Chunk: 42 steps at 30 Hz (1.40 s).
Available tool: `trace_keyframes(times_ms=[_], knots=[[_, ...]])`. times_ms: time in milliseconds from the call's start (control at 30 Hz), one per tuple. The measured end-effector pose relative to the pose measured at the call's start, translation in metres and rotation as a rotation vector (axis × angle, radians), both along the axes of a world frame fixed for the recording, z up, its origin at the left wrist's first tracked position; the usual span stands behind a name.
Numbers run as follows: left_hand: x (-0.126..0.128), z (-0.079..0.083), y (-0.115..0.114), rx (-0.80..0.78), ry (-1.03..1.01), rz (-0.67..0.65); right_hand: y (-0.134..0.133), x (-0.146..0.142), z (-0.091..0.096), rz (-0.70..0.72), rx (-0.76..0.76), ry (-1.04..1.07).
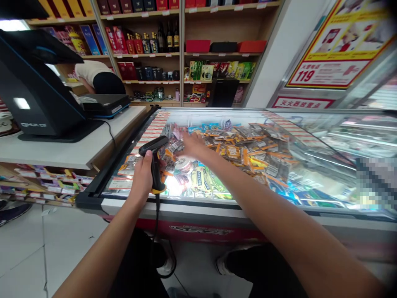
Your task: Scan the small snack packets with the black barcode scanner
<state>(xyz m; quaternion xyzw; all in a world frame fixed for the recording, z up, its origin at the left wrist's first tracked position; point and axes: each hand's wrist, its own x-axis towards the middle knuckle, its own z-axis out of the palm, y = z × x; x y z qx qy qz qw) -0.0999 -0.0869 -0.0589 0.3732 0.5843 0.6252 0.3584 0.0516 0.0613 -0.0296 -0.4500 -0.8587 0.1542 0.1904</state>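
Observation:
My left hand (142,176) is closed around the grip of a black and orange barcode scanner (154,159), held upright over the near left corner of a chest freezer (198,207); its cord hangs down toward the floor. My right hand (192,145) reaches into the freezer and rests on a packet (175,145) among several wrapped ice creams (248,153). Its fingers are blurred and partly hidden, so its grip is unclear.
A white counter (62,153) to the left carries a black till screen (34,95) and a flat device (104,104). Another person bends over behind it (99,76). Shelves of boxes and bottles (173,41) line the back wall. A sliding glass lid (341,140) covers the freezer's right side.

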Motion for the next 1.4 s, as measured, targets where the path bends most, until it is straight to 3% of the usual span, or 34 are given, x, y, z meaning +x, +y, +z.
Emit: trace_keyframes(times_ms=[67,200,300,367,467,633,767,1000,1167,1400], knots=[[0.002,0.003,0.008,-0.013,0.008,0.013,-0.009,0.010,0.007,-0.061,0.079,0.017],[-0.001,0.013,0.018,-0.071,0.062,0.001,-0.025,0.040,0.027,0.102,0.176,0.230],[-0.006,0.028,0.027,-0.098,0.197,-0.032,-0.018,0.071,0.040,0.068,0.141,0.452],[-0.003,0.042,0.037,-0.023,0.260,-0.038,-0.004,0.093,0.044,-0.005,0.093,0.590],[0.020,0.068,0.059,0.123,0.172,-0.170,0.023,0.122,0.042,-0.075,0.055,0.754],[0.079,0.101,0.098,0.191,0.049,-0.558,0.050,0.152,0.028,-0.187,0.097,1.017],[0.100,0.094,0.103,0.241,-0.024,-0.748,0.043,0.163,0.025,-0.207,0.017,1.034],[0.101,0.058,0.088,0.190,-0.041,-0.759,0.025,0.162,0.036,0.043,-0.220,1.061],[0.103,0.053,0.090,0.199,0.001,-0.810,0.023,0.169,0.039,-0.075,-0.224,0.944],[0.105,0.049,0.091,0.114,-0.047,-0.774,0.027,0.177,0.038,-0.097,-0.163,0.815]])
